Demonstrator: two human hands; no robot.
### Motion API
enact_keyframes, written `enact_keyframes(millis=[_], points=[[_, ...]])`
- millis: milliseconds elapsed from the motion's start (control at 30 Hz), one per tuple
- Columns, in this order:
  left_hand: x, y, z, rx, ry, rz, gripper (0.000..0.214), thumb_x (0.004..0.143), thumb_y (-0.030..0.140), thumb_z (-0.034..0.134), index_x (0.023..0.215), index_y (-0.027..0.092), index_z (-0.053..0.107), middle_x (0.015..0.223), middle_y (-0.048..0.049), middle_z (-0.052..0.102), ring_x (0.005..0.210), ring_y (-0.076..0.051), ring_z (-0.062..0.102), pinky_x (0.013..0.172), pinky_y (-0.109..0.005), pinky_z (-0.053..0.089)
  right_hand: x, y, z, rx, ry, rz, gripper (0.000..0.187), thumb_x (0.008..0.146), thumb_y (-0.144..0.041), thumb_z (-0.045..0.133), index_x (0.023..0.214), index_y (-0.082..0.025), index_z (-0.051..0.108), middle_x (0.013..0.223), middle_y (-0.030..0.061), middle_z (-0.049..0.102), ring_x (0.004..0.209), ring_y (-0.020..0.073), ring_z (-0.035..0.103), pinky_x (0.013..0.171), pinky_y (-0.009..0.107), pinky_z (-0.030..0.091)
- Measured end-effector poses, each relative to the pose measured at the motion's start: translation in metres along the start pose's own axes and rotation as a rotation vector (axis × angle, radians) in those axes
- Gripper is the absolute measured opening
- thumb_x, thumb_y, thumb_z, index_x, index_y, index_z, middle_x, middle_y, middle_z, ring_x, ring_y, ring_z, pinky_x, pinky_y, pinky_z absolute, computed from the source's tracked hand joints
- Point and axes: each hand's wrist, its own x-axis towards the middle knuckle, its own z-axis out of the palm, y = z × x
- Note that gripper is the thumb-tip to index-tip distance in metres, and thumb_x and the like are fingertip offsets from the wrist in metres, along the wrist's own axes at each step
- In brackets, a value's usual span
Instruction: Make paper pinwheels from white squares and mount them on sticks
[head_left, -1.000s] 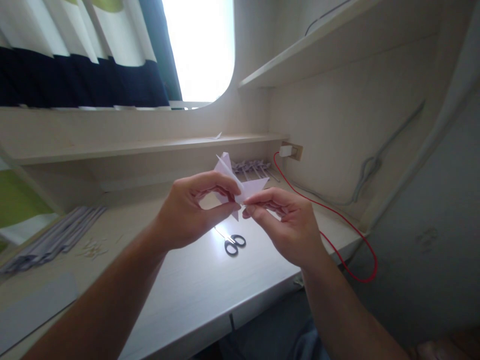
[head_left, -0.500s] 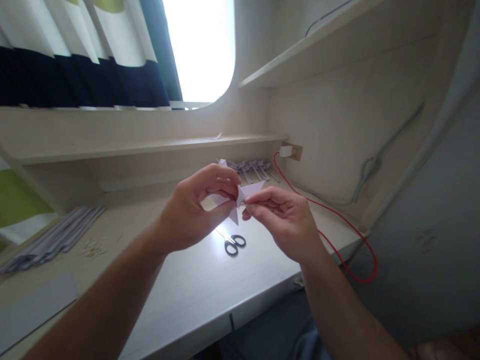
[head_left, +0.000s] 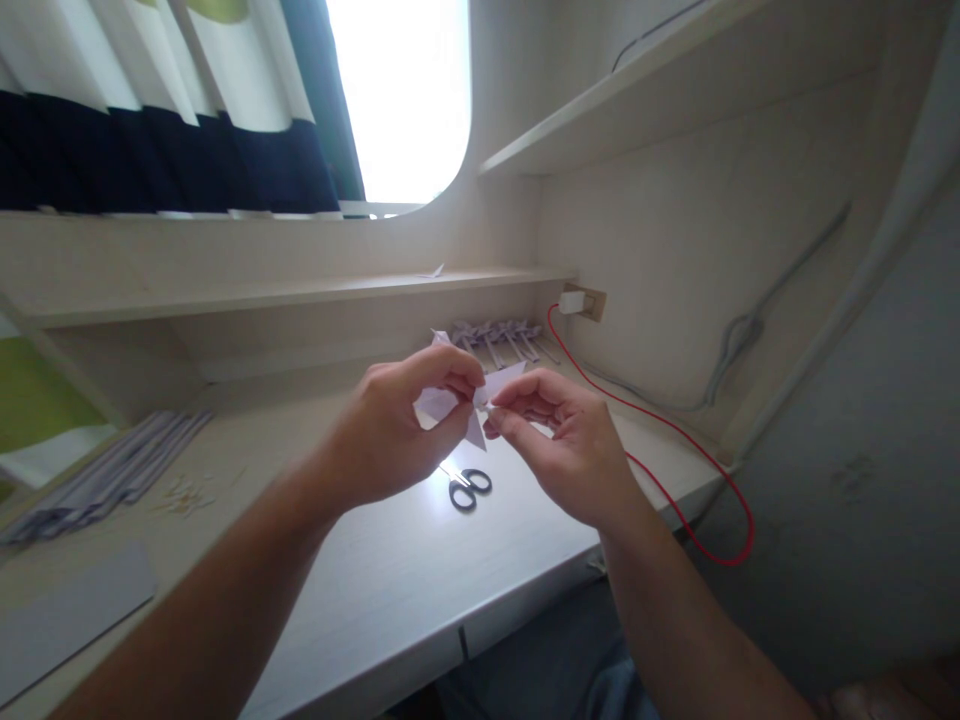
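A white folded-paper pinwheel [head_left: 505, 379] with pointed vanes is up above the desk, between my two hands. My left hand [head_left: 409, 425] is closed on it, thumb and fingers pinching near its centre. Part of the paper is hidden behind those fingers. At the same centre, the fingertips of my right hand [head_left: 559, 435] are pressed together on a tiny pale piece, too small to name. Black-handled scissors [head_left: 463, 497] lie on the desk just below the hands, their blades pointing away to the left.
Several finished-looking paper pinwheels on sticks [head_left: 499, 335] lie at the back. To the left are rolled paper sticks [head_left: 142, 465], small pale bits [head_left: 184, 495] and a flat white sheet [head_left: 75, 620]. A red cable [head_left: 675, 425] runs from a plug [head_left: 571, 302] over the right edge.
The pinwheel has turned slightly, and its lower point has shifted right. My left hand has moved a little to the right and down; my right hand stays almost in place.
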Motion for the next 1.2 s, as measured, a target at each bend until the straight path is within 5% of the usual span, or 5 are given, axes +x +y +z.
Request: enact_keyframes(millis=[200, 433, 767, 967, 1200], points=[[-0.001, -0.005, 0.003, 0.138, -0.039, 0.071, 0.020, 0.088, 0.008, 0.064, 0.104, 0.018, 0.069, 0.094, -0.0016, 0.076, 0.079, -0.013, 0.071, 0.073, -0.026, 0.054, 0.001, 0.004, 0.001, -0.039, 0.009, 0.042, 0.007, 0.088, -0.017, 0.070, 0.092, -0.021, 0.066, 0.086, 0.0031, 0.074, 0.080, 0.0199, 0.074, 0.076, 0.035, 0.059], [-0.003, -0.006, 0.004, 0.048, -0.028, -0.010, 0.023, 0.088, 0.012, 0.068, 0.110, 0.018, 0.063, 0.097, -0.0035, 0.079, 0.085, -0.017, 0.077, 0.075, -0.027, 0.058, 0.005, 0.006, 0.000, 0.248, -0.048, 0.130, 0.010, 0.090, -0.018, 0.072, 0.091, -0.020, 0.062, 0.076, 0.0006, 0.074, 0.072, 0.0183, 0.074, 0.073, 0.035, 0.057], [0.000, 0.000, 0.002, -0.069, -0.040, -0.091, 0.019, 0.086, 0.012, 0.069, 0.103, 0.018, 0.064, 0.094, -0.0025, 0.074, 0.086, -0.016, 0.073, 0.079, -0.030, 0.058, 0.008, 0.011, -0.001, 0.434, -0.130, 0.155, 0.014, 0.089, -0.021, 0.077, 0.091, -0.019, 0.063, 0.073, 0.0013, 0.076, 0.065, 0.0169, 0.073, 0.065, 0.032, 0.058], [0.001, 0.001, -0.002, 0.101, 0.004, -0.112, 0.006, 0.082, 0.017, 0.073, 0.086, 0.019, 0.069, 0.079, 0.0010, 0.067, 0.071, -0.014, 0.061, 0.066, -0.029, 0.047, 0.008, 0.011, -0.001, 0.457, -0.149, 0.134, 0.015, 0.090, -0.022, 0.077, 0.089, -0.019, 0.063, 0.073, 0.0005, 0.075, 0.064, 0.0163, 0.072, 0.062, 0.031, 0.059], [0.003, 0.000, -0.007, 0.090, -0.069, -0.043, 0.006, 0.085, 0.018, 0.071, 0.085, 0.018, 0.077, 0.085, -0.0034, 0.075, 0.085, -0.019, 0.064, 0.079, -0.034, 0.050, 0.006, 0.010, -0.001, 0.446, -0.180, 0.117, 0.014, 0.091, -0.021, 0.077, 0.091, -0.018, 0.063, 0.076, 0.0008, 0.075, 0.064, 0.0153, 0.072, 0.062, 0.030, 0.059]])
